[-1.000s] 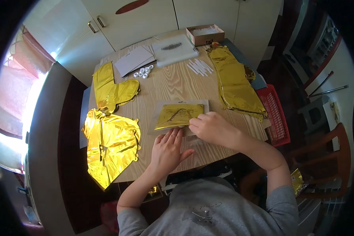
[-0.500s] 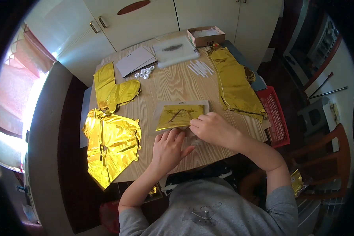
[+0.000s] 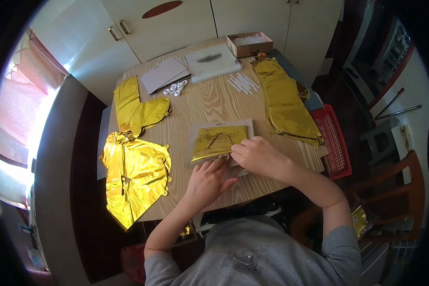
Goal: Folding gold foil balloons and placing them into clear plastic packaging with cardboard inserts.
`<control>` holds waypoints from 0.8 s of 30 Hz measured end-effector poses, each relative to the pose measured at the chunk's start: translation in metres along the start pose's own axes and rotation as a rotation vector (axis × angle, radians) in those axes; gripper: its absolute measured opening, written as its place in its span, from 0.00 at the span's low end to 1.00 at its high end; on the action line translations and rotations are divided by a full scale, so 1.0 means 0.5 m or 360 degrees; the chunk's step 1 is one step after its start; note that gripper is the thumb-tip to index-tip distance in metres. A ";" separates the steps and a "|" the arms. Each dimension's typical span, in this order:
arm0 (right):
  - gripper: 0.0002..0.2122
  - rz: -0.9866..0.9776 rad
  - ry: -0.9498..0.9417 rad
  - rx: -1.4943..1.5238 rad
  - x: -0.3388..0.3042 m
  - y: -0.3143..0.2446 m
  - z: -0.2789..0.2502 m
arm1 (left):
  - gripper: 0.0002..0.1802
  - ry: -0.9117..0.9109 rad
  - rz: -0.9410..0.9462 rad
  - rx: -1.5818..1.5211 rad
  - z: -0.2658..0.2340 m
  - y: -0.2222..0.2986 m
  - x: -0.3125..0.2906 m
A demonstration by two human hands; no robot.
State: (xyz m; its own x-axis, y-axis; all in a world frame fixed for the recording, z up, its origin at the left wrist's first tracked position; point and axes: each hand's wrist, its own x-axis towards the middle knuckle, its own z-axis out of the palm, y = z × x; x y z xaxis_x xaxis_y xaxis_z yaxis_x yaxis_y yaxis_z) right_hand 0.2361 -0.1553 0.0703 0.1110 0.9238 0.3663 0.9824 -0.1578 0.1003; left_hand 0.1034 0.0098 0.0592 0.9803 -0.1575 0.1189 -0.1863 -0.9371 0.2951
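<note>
Both hands, left [image 3: 206, 182] and right [image 3: 257, 155], press flat on crinkled gold foil packet [image 3: 219, 141], wood-grain table [image 3: 214, 102].

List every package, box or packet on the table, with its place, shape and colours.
Clear flat packet: table middle, under both hands, folded gold foil inside.
Cardboard box: far edge, small, brown, open top.
Clear bag: left of the box, rectangular, pale contents.
Grey cards: far left, flat stack.

The folded foil [image 3: 219, 141] is gold, the table [image 3: 209, 102] is light wood-grained, and the basket [image 3: 335, 143] is red.
</note>
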 end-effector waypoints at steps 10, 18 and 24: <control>0.02 -0.0036 0.0045 -0.0036 0.001 -0.002 0.000 | 0.40 0.0240 -0.0058 0.0317 0.008 0.005 0.001; 0.05 -0.0018 0.0055 -0.0020 0.000 -0.008 0.003 | 0.44 0.0167 -0.0104 0.0287 0.029 -0.001 0.030; 0.05 -0.0038 0.0036 0.0005 -0.002 -0.008 0.000 | 0.42 0.0135 -0.0194 0.0323 0.044 -0.014 0.039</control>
State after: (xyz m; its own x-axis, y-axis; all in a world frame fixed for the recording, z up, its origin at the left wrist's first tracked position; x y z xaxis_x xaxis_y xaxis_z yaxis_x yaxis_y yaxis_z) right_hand 0.2320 -0.1554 0.0695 0.0841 0.9193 0.3844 0.9851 -0.1347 0.1067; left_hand 0.1254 0.0064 0.0388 0.9842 -0.0209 0.1760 -0.0419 -0.9923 0.1166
